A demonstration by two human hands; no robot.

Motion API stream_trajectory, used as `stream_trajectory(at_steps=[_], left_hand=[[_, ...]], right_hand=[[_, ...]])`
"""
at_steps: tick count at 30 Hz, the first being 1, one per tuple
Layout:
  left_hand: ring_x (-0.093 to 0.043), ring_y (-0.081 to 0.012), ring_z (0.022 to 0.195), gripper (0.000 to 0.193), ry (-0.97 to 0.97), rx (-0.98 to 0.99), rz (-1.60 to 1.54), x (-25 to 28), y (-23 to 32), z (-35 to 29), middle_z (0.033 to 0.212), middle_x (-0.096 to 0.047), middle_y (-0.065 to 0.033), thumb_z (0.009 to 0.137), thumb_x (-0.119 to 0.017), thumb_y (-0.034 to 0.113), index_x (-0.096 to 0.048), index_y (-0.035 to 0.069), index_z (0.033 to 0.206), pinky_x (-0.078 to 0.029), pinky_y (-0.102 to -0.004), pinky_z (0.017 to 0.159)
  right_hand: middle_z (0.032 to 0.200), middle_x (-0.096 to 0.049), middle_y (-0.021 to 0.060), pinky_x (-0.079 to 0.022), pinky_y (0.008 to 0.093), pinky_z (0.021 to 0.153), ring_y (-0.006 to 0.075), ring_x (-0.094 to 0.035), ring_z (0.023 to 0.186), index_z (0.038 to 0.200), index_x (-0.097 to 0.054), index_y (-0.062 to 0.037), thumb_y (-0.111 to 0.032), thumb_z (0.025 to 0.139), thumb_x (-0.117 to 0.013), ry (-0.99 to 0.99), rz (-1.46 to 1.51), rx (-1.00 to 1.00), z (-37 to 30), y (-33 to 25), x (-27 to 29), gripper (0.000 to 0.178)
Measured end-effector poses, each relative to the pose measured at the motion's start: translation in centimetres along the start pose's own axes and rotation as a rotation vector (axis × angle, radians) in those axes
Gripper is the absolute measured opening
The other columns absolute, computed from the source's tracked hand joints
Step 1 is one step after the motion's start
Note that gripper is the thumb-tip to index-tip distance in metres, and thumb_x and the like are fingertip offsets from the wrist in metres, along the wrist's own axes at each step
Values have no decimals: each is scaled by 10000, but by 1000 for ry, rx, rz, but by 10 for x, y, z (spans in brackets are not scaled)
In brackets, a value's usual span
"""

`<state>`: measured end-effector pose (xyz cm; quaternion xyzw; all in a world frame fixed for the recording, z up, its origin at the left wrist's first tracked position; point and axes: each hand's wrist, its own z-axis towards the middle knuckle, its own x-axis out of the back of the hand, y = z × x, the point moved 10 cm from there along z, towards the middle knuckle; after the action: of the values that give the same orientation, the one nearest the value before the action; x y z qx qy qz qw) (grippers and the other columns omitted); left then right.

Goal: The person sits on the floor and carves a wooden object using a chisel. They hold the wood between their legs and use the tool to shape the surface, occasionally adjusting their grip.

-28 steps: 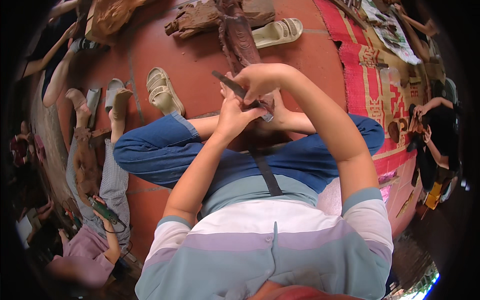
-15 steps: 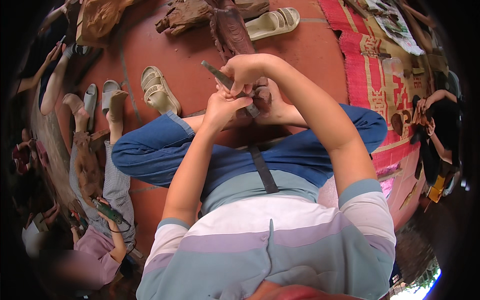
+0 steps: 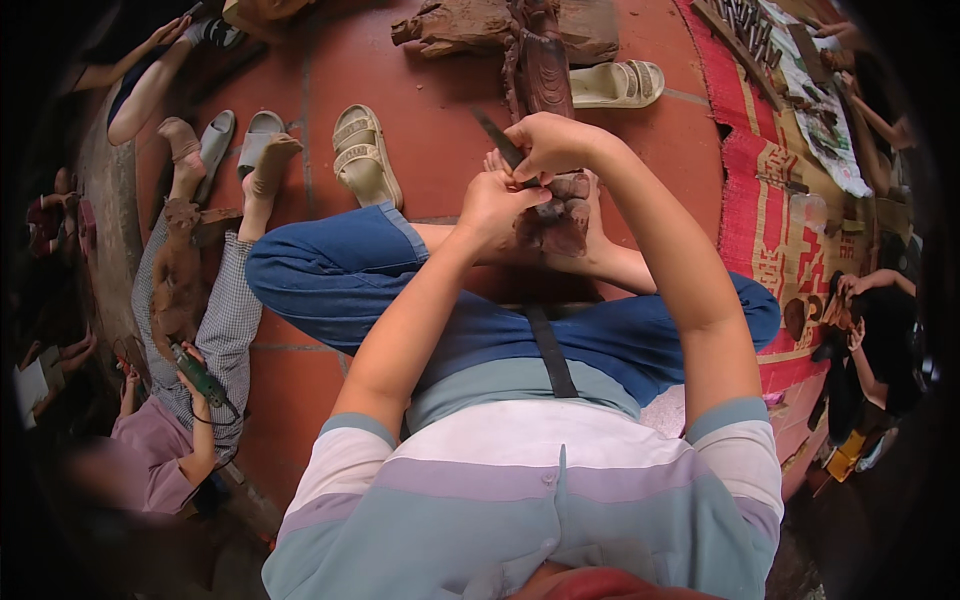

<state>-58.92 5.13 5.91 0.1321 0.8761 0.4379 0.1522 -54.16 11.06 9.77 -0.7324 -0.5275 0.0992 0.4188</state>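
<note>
A carved dark-wood figure [image 3: 540, 70] lies lengthwise before me, its rounded near end [image 3: 565, 235] between my bare feet. My right hand [image 3: 555, 145] is closed round a flat metal chisel [image 3: 497, 138], whose upper end sticks out toward the far left. Lower on the same chisel, my left hand [image 3: 497, 208] closes close to the wood, thumb stretched toward the right. Both hands sit over the near part of the carving, and the chisel's lower end is mostly hidden by the fingers.
Rough wood [image 3: 455, 30] lies beyond the figure. Cream sandals [image 3: 365, 155] rest on the red tiles. At left, a seated person holds a green power tool [image 3: 200, 378] against a wood carving [image 3: 178, 270]. Metal tools [image 3: 745, 30] lie on the red-and-tan mat [image 3: 745, 185], with other people beyond.
The view has shifted, so the scene sits further right. The chisel's broad lower end showed before; now my hands mostly cover it, and more of the carving's near end is exposed.
</note>
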Motion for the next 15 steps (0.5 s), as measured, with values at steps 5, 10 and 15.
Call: stream_trajectory(at_steps=[5,10,15], left_hand=[[-578,-91,864,173,-137,-30,-85,-12,0,-24,928,-608,-2,828,-658,34,-623,28,997,-477,-258,751],[-571,-103,903,188,-84,70,-220,1,-19,-5,985,-617,-8,833,-649,13,-616,45,1016,-479,-270,761],[-612,-132,874,187,-100,-52,-235,2,-22,-17,950,-643,-28,803,-684,27,-644,31,985,-490,-273,748]], right_hand=[[838,-656,58,-545,277,594,138,-630,695,919,-627,-21,-81,701,-675,-117,7,37,-16,-15,-24,232],[754,-660,81,-533,293,594,184,-651,620,853,-646,-35,-92,673,-662,-28,-201,-20,19,-7,-16,189],[724,-660,100,-526,325,589,197,-662,642,850,-655,-42,-94,659,-666,-137,-234,6,-1,-28,-39,198]])
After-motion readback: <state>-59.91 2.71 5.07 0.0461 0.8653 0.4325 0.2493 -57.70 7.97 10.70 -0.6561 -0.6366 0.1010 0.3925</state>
